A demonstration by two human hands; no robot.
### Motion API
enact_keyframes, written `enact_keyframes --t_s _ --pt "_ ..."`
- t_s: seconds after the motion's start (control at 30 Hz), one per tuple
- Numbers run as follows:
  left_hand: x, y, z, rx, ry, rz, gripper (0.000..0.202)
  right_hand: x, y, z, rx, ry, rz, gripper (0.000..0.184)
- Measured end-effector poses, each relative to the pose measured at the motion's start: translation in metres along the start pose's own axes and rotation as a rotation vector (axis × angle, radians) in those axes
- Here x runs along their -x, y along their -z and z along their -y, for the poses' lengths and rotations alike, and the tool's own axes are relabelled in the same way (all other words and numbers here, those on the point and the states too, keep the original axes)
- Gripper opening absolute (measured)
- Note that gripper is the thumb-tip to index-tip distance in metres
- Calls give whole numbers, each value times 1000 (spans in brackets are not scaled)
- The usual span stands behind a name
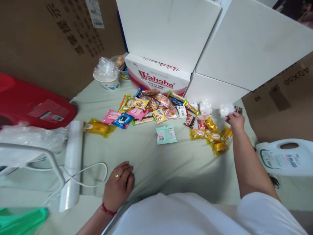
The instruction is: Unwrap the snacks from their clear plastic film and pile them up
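My right hand [235, 120] reaches far right, fingers pinched on a small clear plastic wrapper [226, 109] beside a heap of golden-yellow snack packets [215, 137]. My left hand [119, 186] rests knuckles-down on the pale green cloth [151, 163], fingers curled under, a ring on one finger and a red band at the wrist. A spread of colourful snack packets [146, 109] lies mid-cloth, with a mint-green packet [166, 134] lying apart in front of it.
A Wahaha carton [156, 76] and open white boxes [244, 42] stand behind. A paper cup with plastic [107, 76], brown cardboard [49, 42], a red lid [31, 104], a clear roll [72, 163] with white cable, and a white jug [283, 158] surround the cloth.
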State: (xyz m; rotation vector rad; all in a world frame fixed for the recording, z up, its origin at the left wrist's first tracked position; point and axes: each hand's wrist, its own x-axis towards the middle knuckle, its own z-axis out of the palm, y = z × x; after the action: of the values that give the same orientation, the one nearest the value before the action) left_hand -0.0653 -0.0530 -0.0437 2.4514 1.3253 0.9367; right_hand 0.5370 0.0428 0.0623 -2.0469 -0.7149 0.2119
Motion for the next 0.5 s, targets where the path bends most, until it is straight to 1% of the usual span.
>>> enact_keyframes --t_s 0.07,0.13,0.2,0.23,0.3,0.33,0.4,0.43,0.47,0.5 --pt "-2 4 -3 94 45 -23 14 28 10 6 -138 -70 43 16" --pt "-7 9 -13 214 147 -64 14 71 15 10 -323 -145 134 23" --pt "-20 11 -29 378 325 -45 12 128 8 12 -627 -271 320 33" --pt "-30 10 -40 487 430 4 13 160 0 14 -692 -332 440 35" --pt "-55 1 -63 779 653 156 23 222 -20 19 -708 -420 629 38" --pt "-68 -6 -74 931 738 233 33 250 -31 21 -711 -439 696 40" --pt "-94 -25 -93 1191 819 345 58 293 -49 28 -669 -407 806 40" --pt "-105 -35 -101 1262 826 391 67 306 -55 31 -620 -359 859 40" --pt "-113 -45 -106 1291 813 436 71 313 -58 33 -557 -296 924 38" --pt "-119 -53 -109 1297 795 463 70 311 -57 35 -486 -228 984 36"
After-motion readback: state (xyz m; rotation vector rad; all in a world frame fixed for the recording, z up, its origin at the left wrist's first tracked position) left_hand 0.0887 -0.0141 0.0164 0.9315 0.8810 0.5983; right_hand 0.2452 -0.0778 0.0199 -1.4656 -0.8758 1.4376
